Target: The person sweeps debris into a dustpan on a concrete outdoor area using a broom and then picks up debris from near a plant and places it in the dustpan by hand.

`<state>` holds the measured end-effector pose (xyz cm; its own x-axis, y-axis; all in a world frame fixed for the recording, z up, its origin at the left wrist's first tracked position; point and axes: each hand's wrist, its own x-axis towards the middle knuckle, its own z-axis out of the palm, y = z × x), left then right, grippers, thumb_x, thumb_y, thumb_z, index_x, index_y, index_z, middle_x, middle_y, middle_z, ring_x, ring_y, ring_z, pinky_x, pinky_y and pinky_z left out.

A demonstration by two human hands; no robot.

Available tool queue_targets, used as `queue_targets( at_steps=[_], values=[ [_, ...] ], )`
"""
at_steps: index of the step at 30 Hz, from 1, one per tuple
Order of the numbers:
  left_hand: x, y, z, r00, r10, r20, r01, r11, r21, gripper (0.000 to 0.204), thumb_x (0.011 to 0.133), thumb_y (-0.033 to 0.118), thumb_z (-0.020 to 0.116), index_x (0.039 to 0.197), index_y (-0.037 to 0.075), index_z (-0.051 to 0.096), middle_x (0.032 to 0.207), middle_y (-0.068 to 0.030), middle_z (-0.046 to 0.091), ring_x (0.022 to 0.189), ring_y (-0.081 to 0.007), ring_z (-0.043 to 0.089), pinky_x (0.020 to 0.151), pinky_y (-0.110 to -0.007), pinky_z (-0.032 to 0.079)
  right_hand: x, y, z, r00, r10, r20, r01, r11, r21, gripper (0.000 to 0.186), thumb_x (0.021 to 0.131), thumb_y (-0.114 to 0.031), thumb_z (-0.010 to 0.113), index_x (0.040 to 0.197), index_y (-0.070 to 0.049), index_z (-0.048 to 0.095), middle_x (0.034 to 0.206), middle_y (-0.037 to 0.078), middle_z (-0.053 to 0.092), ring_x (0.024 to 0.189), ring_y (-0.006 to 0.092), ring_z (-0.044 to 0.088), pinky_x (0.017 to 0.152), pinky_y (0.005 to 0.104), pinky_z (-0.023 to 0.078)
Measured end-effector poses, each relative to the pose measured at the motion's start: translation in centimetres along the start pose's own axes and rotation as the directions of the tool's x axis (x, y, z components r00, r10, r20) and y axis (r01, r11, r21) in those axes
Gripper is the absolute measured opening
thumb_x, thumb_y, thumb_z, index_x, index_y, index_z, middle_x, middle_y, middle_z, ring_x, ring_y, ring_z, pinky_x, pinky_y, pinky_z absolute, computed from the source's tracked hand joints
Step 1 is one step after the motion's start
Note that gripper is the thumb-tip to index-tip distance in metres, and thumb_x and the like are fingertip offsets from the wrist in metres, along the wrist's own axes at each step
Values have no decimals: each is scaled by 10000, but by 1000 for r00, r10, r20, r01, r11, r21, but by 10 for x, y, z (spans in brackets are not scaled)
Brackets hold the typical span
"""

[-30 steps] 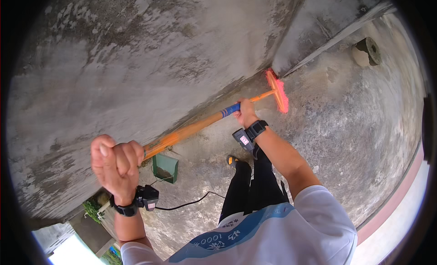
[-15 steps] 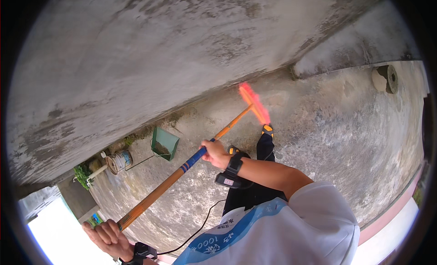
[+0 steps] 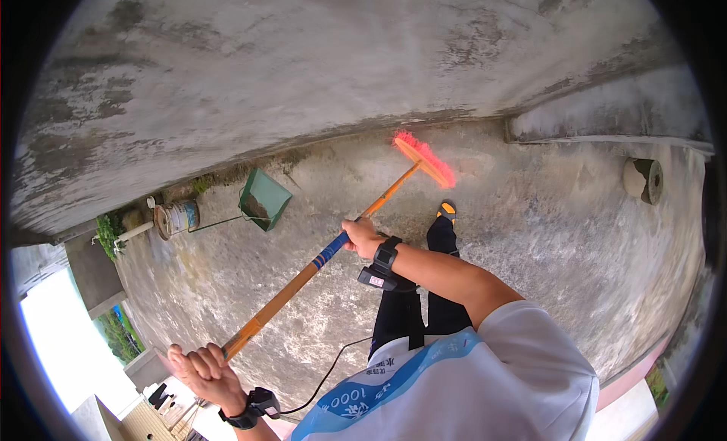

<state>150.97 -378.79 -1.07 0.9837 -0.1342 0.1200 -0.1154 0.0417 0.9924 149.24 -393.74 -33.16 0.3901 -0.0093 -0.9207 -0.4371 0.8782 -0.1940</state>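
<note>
A broom with a wooden handle (image 3: 280, 298) and pinkish-red bristles (image 3: 428, 154) slants across the view. My left hand (image 3: 206, 373) is closed round the handle's near end at the lower left. Further along, my right hand (image 3: 362, 236) grips the handle just beyond its blue wrapping. The broom head rests on the concrete floor close to the foot of the wall, a little beyond my shoe (image 3: 447, 210). To the left of the head lies a green long-handled dustpan (image 3: 274, 195) with dark dirt inside.
A stained grey wall (image 3: 303, 77) runs along the far side, with a low ledge (image 3: 613, 119) at right. A dirty bucket (image 3: 178, 218) stands by the dustpan's handle, near a green plant (image 3: 107, 236). A hollow concrete cylinder (image 3: 642, 181) lies at far right. A black cable (image 3: 333, 380) trails from my left wrist.
The broom head has shifted away from my shoe, leaving a gap between them. My left hand has come up and to the right. The view has turned somewhat; both hands keep their grip.
</note>
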Motion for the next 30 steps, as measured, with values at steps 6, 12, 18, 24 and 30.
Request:
queue_targets(
  at_steps=[6,12,18,24,30],
  values=[
    [6,-62,53,984,-84,154,115,972,-204,162,891,170,320,918,45,420,408,68,241,307,-48,203,306,-199,209,22,-33,-101,953,-128,-276,215,925,313,149,697,-68,451,563,-76,385,459,39,376,292,115,307,252,231,223],
    [-17,-115,92,977,-182,111,200,964,-174,149,891,167,324,913,64,429,429,61,215,339,-57,204,359,-211,211,111,-46,-167,951,-219,-217,209,976,-67,99,684,-100,473,620,-32,442,498,72,408,366,213,397,345,324,322],
    [-50,14,2,957,13,-290,6,998,68,185,899,163,301,927,32,428,392,63,215,303,-32,177,331,-182,226,-5,20,-15,994,25,109,-17,997,-76,87,709,-66,478,715,-30,399,556,72,436,370,142,384,288,248,271],
    [-63,-62,13,969,-172,-176,137,971,-194,159,893,161,322,875,49,433,400,64,232,301,-50,191,318,-192,204,7,4,-115,973,-101,-206,87,993,-76,90,669,-123,511,677,-51,457,588,61,480,420,140,450,297,253,337],
    [-85,-138,14,867,-356,-349,247,915,-319,131,888,167,345,896,64,426,419,54,208,334,-56,216,398,-221,268,98,9,-180,947,-188,-262,81,925,-370,63,666,-110,490,652,-48,493,545,74,471,480,191,483,354,311,352]
  ],
)
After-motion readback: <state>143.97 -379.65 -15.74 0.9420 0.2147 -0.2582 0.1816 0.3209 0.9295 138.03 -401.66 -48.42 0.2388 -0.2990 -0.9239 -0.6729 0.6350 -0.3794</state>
